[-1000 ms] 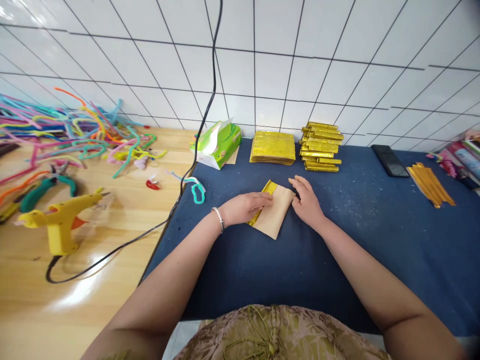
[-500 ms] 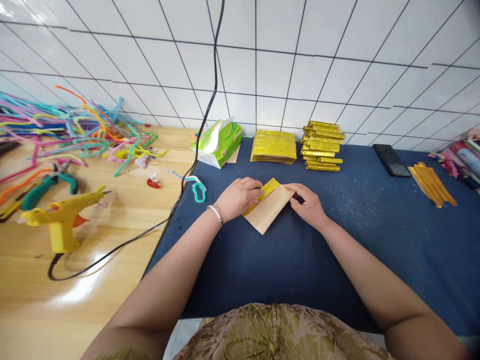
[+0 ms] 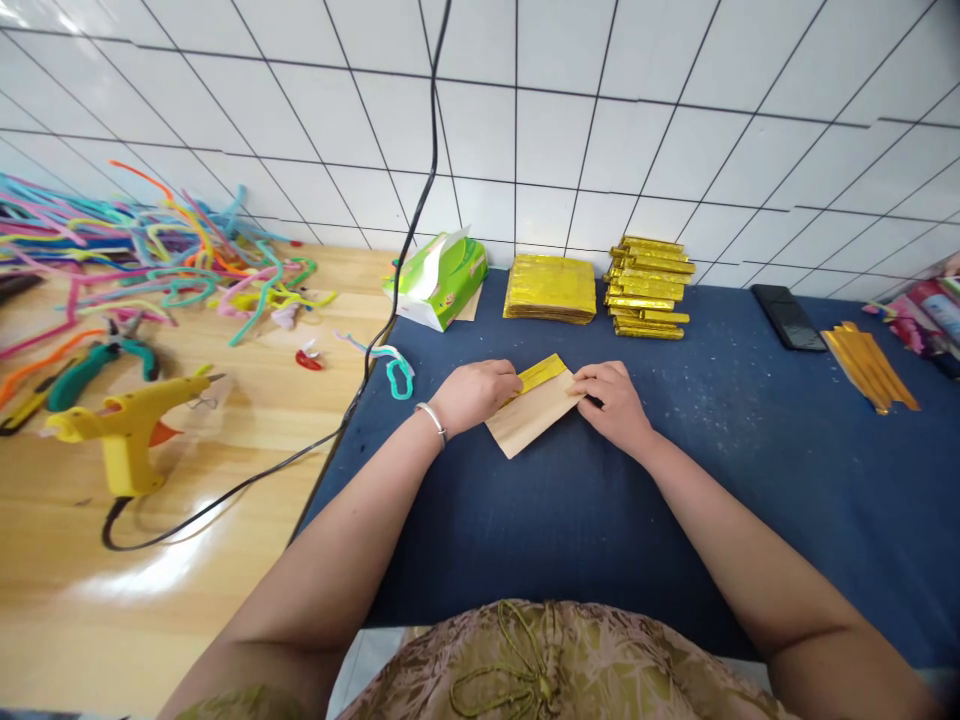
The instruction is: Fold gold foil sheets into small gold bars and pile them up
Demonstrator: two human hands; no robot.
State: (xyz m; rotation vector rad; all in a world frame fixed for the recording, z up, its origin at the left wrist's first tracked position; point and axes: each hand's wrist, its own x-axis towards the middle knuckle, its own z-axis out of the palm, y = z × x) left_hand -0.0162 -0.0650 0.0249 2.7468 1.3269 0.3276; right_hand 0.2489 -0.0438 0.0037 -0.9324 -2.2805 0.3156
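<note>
A sheet of gold foil paper (image 3: pixel 529 418) lies brown side up on the dark blue tabletop, with a gold strip folded over along its far edge. At the left end of that fold, my left hand (image 3: pixel 480 393) has its fingers closed on the paper. My right hand (image 3: pixel 609 402) pinches the sheet's right edge between thumb and fingers. Behind the sheet rests a stack of gold paper (image 3: pixel 550 288). To its right is a pile of rolled gold paper strips (image 3: pixel 649 287).
Left on the wooden table are a yellow glue gun (image 3: pixel 127 425), pliers (image 3: pixel 101 370) and tangled pipe cleaners (image 3: pixel 172 260). A black cord (image 3: pixel 409 240) hangs down beside a green tissue pack (image 3: pixel 442 278). At right lie a phone (image 3: pixel 786 318) and folded gold strips (image 3: pixel 870 365).
The sheet has turned slightly, and its near corner has shifted left. My left fingers have drawn together on the fold, uncovering more of the gold strip. My right hand stays at the right edge.
</note>
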